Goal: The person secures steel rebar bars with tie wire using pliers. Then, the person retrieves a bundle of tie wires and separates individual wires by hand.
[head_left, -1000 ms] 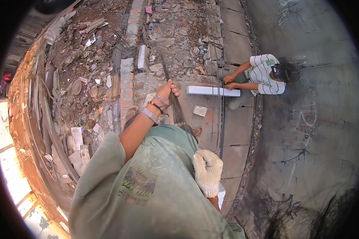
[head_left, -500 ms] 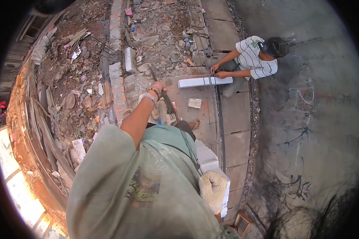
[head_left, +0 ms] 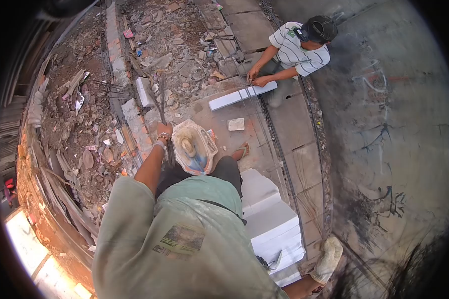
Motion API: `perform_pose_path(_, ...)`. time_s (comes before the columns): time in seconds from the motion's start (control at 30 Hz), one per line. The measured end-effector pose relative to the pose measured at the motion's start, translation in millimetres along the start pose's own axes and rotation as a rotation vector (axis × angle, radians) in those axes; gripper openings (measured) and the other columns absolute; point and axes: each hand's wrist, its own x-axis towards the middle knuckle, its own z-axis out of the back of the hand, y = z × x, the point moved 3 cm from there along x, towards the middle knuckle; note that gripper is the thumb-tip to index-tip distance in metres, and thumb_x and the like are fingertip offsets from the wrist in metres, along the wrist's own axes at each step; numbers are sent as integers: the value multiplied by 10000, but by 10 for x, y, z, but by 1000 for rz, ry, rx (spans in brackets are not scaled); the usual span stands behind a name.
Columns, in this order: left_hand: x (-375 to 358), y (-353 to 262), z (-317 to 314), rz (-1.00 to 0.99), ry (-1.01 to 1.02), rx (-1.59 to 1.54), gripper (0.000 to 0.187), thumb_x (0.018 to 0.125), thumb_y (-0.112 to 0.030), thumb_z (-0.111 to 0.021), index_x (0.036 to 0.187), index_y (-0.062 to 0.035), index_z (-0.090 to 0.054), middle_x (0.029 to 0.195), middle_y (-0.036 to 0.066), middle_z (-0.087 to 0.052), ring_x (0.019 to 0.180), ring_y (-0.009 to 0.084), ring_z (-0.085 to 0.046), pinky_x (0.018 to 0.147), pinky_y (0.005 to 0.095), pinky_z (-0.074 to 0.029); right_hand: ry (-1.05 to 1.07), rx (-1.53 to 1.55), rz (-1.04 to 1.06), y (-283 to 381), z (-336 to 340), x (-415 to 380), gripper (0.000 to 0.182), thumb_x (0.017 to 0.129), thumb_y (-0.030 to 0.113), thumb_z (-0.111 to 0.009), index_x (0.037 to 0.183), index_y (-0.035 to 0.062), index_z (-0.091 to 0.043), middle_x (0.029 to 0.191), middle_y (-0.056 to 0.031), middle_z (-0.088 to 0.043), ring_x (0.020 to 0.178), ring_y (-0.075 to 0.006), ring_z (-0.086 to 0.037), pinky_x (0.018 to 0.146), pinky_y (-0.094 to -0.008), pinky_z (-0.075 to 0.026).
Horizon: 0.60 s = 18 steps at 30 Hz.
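- Wires (head_left: 160,102) sit gripped in our bare left hand (head_left: 163,131), far left, running out over rubble (head_left: 184,45).
- Right hand (head_left: 328,259), gloved, hangs near right beside white blocks (head_left: 272,224); whether it is closed we cannot tell.
- Loose ends could whip or snag on rubble, we judge.

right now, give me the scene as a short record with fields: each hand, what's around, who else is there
left hand: bare, wrist bands, grip closed on a bundle of thin wires
right hand: knit glove, low by the stacked white blocks; grip unclear
between the legs: dirty basin
other person: crouched, both hands at a long white block
surroundings: rubble, brick line
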Motion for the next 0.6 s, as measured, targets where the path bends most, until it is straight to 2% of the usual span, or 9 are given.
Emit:
perform_pose_path(0.1,-664,-369,-392,-199,147,106,444,841,-322,-611,1082,51,-595,1057,300,-647,996,455,-627,860,503,-497,-31,-28,-57,-311,104,55,340,916,253,-583,654,63,-479,612,-1,-476,564,-90,-399,510,-273,-280)
perform_pose_path(0.2,-1054,-592,-788,-346,305,358,354,837,-262,-609,1059,13,-613,1011,252,-676,943,415,-659,826,484,-520,-40,4,-154,-631,188,94,309,906,251,-569,685,35,-577,581,-7,-521,526,-64,-389,507,-254,-286)
perform_pose_path(0.27,-1314,-805,-988,-461,363,556,278,843,-218,-599,1038,-23,-630,974,214,-694,908,388,-679,799,473,-534,-39,-3,-221,-689,167,182,305,908,247,-569,691,33,-577,584,-5,-518,529,-65,-391,509,-254,-290)
perform_pose_path(0.37,-1394,-801,-1610,-836,374,658,213,855,-157,-577,1041,-69,-632,939,176,-703,875,353,-696,760,466,-546,-9,-61,-318,-724,114,303,300,911,241,-569,699,30,-577,590,-2,-513,533,-68,-395,512,-254,-295)
perform_pose_path(0.4,-1437,-834,-1759,-920,367,739,225,874,-142,-555,1085,-91,-616,925,165,-705,846,329,-708,702,460,-550,5,-85,-348,-704,78,358,298,912,239,-569,702,29,-577,591,-1,-511,535,-69,-396,513,-254,-297)
perform_pose_path(0.5,-1473,-1029,-2210,-946,547,891,250,902,-170,-540,1132,-114,-622,1027,144,-691,977,291,-682,800,450,-527,48,-139,-415,-733,19,428,292,915,234,-569,710,26,-577,597,1,-506,539,-72,-399,516,-253,-303)
perform_pose_path(0.6,-1418,-1123,-2625,-1242,300,891,266,923,-200,-531,1159,-138,-636,1138,113,-650,1141,257,-594,951,444,-450,92,-179,-437,-742,-58,463,286,919,228,-569,719,23,-576,602,4,-501,543,-74,-402,519,-253,-308)
